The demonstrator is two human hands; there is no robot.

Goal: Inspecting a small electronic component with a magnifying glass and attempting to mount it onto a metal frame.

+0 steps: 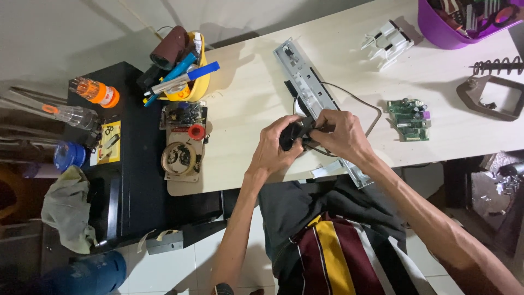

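Note:
Both hands meet over the pale wooden table (251, 93), gripping a small black part (293, 135) between them. My left hand (275, 148) wraps it from the left, while my right hand (341, 134) pinches it from the right. Most of the part is hidden by the fingers. It sits against a long grey metal strip (305, 82) that runs diagonally across the table and under my right hand. A thin black cable (360, 101) loops out from behind the hands.
A green circuit board (410, 117) lies right of the hands. A white plastic piece (387, 42) and a purple tub (436, 27) sit at the far right. Left are a yellow tool holder (188, 71), an opened mechanism (183, 147), and a black side table (136, 164) with bottles.

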